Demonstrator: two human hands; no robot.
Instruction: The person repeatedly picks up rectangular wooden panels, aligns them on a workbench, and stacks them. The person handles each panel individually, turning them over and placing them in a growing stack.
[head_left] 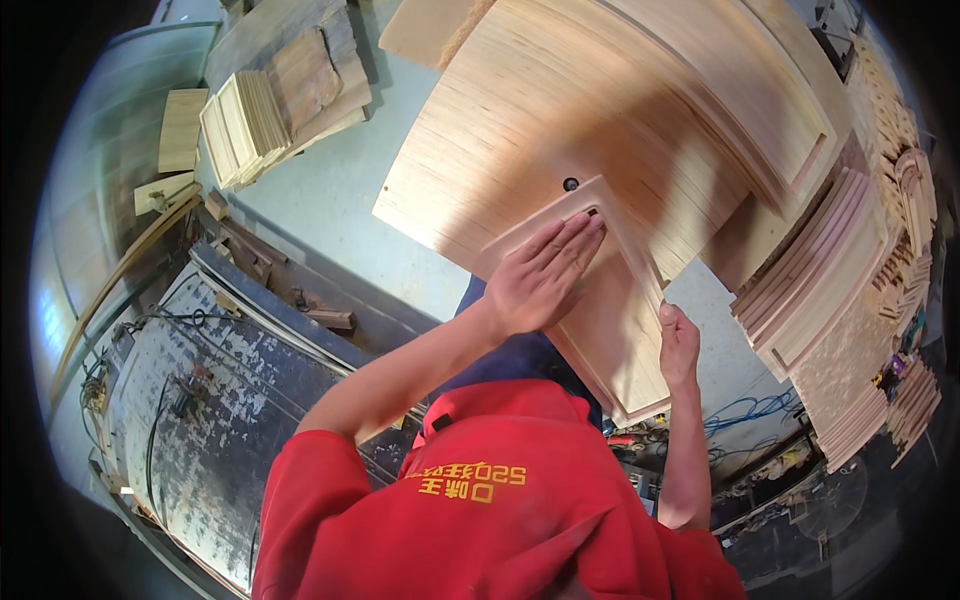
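Note:
A pale wooden cabinet door panel (pixel 620 335) with a raised frame lies slanted in front of me, its far corner over a large wooden board (pixel 560 110). My left hand (pixel 545 280) is pressed on the upper part of the panel, fingers stretched out flat along the frame. At its fingertips shows a small dark patch, too small to make out. My right hand (pixel 680 345) grips the panel's right edge, thumb up and fingers mostly hidden. Just beyond the far corner, a small round black knob (pixel 571 184) sits on the board.
Stacked panels (pixel 815 265) stand at the right, beside piles of wood strips (pixel 885 200). More framed panels (pixel 245 125) are stacked at the far left. A worn dark metal table (pixel 230 400) fills the lower left. Blue cables (pixel 750 412) lie on the floor at right.

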